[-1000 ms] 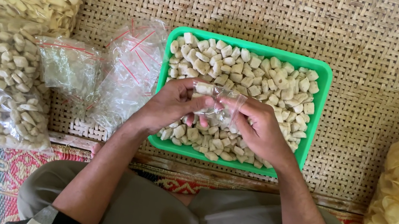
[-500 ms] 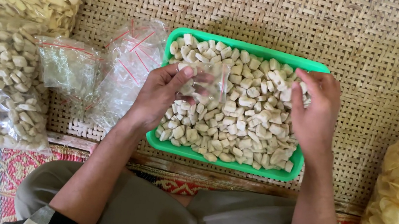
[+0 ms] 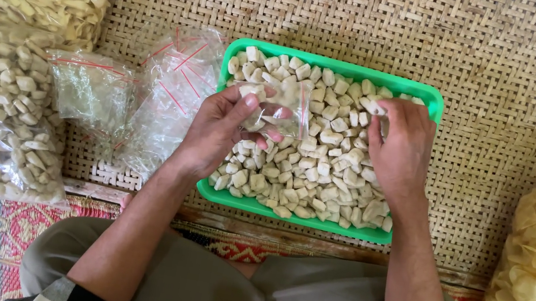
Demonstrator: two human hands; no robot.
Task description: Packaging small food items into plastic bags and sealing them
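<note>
Two hands are used: a small clear plastic pouch [image 3: 283, 105] is pinched by the left hand [image 3: 224, 128] above the green plastic tray [image 3: 425, 94]; pale snack pieces [image 3: 312, 173] are gathered by the curled right hand [image 3: 397, 147], whose fingers close on some. Pieces could be spilled beside the narrow pouch mouth.

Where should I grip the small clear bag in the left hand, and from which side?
Pinch the small clear bag at its free right edge, near the red strip, coming from the right over the green tray. The left hand already covers its left side, and the right hand sits closest to that free edge.
</note>
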